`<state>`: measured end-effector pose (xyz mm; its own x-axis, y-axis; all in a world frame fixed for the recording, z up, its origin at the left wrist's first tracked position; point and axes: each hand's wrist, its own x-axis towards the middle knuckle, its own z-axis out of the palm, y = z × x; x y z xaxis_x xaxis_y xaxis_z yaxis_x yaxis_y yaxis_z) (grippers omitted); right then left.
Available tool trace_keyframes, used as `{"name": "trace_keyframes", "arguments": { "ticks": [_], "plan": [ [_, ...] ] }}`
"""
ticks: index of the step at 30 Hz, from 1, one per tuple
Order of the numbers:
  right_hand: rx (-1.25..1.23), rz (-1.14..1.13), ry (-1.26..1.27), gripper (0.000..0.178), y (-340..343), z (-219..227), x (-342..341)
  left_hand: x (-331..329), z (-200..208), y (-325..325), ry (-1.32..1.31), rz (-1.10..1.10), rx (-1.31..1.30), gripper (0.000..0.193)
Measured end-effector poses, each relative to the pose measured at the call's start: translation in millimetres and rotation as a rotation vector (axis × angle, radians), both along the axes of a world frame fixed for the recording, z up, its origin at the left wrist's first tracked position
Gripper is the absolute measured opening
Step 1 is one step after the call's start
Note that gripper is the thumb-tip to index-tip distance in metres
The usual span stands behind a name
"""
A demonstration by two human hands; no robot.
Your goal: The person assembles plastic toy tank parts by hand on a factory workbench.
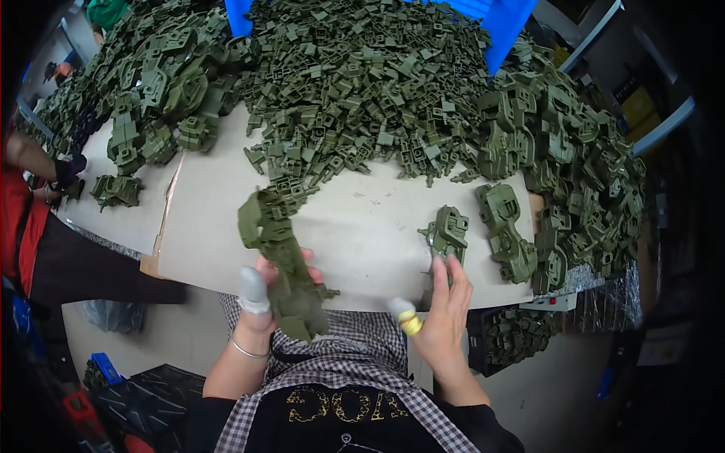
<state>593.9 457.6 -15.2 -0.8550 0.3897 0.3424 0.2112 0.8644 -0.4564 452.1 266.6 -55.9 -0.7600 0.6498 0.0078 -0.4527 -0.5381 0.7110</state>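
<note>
Many parts (370, 98) heaped beyond held piece (284, 260)

A black short-sleeved shirt (294, 436) with mottled yellow lettering (349, 405) shows under a dark-and-white checked cloth apron (340, 375). The left hand (261, 320) wears a grey thumb sleeve (252, 286) and, at the wrist, a thin silvery bangle (248, 352); the right hand (443, 325), a whitish thumb cover (400, 305) banded in yellow.
</note>
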Motion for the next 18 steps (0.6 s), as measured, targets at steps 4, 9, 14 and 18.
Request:
{"name": "trace_keyframes", "arguments": {
  "ticks": [4,9,14,18],
  "plan": [
    [0.145,-0.212,-0.060,0.059,40,-34,32,-7,-1,-1,-0.114,0.111,0.022,0.073],
    [0.124,-0.329,0.011,0.061,54,-18,28,-12,-6,-10,-0.164,0.145,0.032,0.070],
    [-0.071,-0.334,-0.080,0.063,52,-24,27,-16,-4,-6,-0.146,-0.044,0.001,0.067],
    [-0.754,-0.033,0.304,0.072,19,3,4,-10,8,17,-0.091,0.134,-0.097,0.063]
  ]
}}
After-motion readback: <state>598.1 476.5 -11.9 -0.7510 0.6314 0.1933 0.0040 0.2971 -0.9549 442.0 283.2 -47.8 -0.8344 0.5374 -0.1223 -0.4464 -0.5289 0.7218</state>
